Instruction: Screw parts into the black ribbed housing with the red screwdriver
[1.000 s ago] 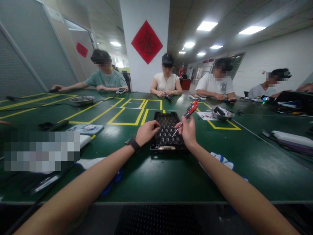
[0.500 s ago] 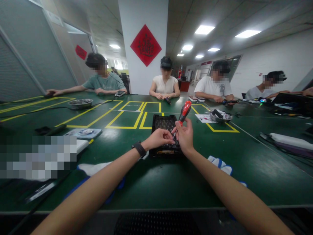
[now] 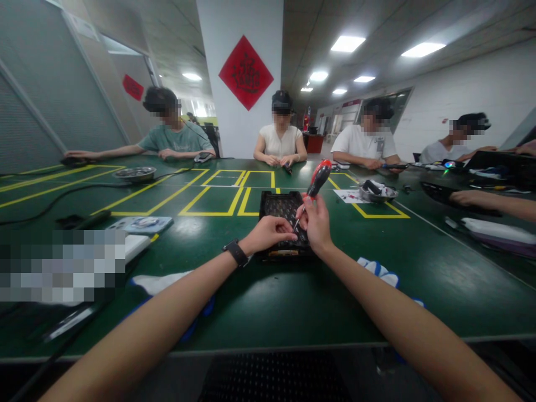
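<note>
In front of me on the table lies a black open casing (image 3: 270, 204) with a patterned interior. My right hand (image 3: 319, 223) is closed around a screwdriver (image 3: 320, 178) with a red and black handle. The screwdriver leans, handle up and to the right, its thin shaft pointing down into the casing. My left hand (image 3: 268, 235), with a dark watch on the wrist, is closed in a pinch close to the tip, over the casing. Whatever its fingers hold is too small to make out. The exact spot under the tip is hidden by the fingers.
White-blue gloves (image 3: 163, 282) lie beneath my left forearm, another glove (image 3: 379, 272) beside my right. Metal bowls stand left (image 3: 134, 174) and right (image 3: 378, 191). A blue-white box (image 3: 142, 224) lies left. Several people sit opposite. A co-worker's hand (image 3: 469, 198) touches a dark flat object at right.
A co-worker's arm has come in from the right with a dark flat object. My view has shifted slightly. Both my hands keep nearly the same pose at the casing, the screwdriver still held.
</note>
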Demonstrator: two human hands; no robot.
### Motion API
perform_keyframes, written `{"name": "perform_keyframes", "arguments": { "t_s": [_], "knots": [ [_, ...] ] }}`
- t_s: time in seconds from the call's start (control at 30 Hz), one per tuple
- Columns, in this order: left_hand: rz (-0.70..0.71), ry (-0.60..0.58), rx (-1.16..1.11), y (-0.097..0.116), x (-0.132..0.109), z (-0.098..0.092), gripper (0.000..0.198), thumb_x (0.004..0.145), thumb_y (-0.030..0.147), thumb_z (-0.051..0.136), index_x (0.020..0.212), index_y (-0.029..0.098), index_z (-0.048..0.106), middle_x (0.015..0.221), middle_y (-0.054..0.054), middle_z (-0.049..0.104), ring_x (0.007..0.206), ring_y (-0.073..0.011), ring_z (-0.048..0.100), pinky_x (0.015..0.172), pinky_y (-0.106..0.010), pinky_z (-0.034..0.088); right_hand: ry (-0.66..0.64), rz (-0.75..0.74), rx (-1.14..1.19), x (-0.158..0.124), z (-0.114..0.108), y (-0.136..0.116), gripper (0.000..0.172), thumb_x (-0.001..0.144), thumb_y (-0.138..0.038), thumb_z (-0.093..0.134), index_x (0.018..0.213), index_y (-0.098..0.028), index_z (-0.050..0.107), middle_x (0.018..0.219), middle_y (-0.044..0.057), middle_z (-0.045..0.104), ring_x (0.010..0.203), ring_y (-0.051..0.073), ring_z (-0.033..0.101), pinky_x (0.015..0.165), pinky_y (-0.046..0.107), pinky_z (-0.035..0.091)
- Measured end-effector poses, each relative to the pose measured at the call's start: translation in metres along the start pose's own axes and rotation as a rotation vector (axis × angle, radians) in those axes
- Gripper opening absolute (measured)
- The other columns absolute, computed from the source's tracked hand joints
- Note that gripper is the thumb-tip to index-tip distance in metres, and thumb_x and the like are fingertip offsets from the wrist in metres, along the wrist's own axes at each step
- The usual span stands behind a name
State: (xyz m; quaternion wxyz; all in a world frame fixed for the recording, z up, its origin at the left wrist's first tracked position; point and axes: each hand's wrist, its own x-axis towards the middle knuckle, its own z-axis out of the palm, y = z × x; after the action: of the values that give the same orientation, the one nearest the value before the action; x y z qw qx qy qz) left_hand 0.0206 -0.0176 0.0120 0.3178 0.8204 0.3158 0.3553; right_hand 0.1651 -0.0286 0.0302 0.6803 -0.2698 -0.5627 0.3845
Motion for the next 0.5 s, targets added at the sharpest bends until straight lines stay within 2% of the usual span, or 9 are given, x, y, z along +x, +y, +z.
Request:
{"name": "perform_keyframes", "arguments": {
  "t_s": [0.13,0.27,0.37,0.5],
  "knots": [
    [0.036,-0.056,0.01,-0.0014,-0.0011,-0.0002,0.03,0.074,0.039,0.061,0.079,0.01,0.065,0.074,-0.005,0.066,0.066,-0.0117,0.057,0.062,-0.021,0.043,-0.03,0.008,-0.035,-0.0032,0.0004,-0.0028,0.028,0.082,-0.045,0.047,0.098,-0.022,0.042,0.051,-0.008,0.052,0.032,0.003,0.032,0.034,0.016,0.021],
    [0.091,-0.117,-0.005,-0.0006,-0.0004,-0.0011,0.028,0.081,0.036,0.053,0.088,0.011,0.066,0.084,-0.006,0.068,0.077,-0.0138,0.06,0.072,-0.023,0.044,-0.053,0.037,-0.02,-0.0042,-0.0014,-0.0014,0.032,0.086,-0.048,0.036,0.097,-0.02,0.045,0.046,-0.008,0.045,0.032,0.004,0.029,0.033,0.016,0.019],
    [0.101,-0.085,0.024,-0.0005,0.0003,-0.0008,0.028,0.079,0.037,0.056,0.087,0.011,0.064,0.082,-0.005,0.066,0.075,-0.0129,0.059,0.072,-0.023,0.044,-0.043,0.053,-0.009,-0.0039,-0.0016,0.0016,0.034,0.086,-0.049,0.034,0.096,-0.02,0.046,0.044,-0.009,0.04,0.033,0.004,0.028,0.034,0.016,0.02],
    [0.081,-0.062,0.08,-0.0031,0.0008,-0.0003,0.029,0.076,0.039,0.059,0.081,0.011,0.062,0.074,-0.003,0.063,0.068,-0.0113,0.056,0.066,-0.022,0.043,-0.039,0.062,-0.052,-0.0038,-0.0009,0.0045,0.032,0.085,-0.049,0.039,0.095,-0.02,0.046,0.045,-0.009,0.041,0.034,0.004,0.03,0.035,0.016,0.023]
  ]
}}
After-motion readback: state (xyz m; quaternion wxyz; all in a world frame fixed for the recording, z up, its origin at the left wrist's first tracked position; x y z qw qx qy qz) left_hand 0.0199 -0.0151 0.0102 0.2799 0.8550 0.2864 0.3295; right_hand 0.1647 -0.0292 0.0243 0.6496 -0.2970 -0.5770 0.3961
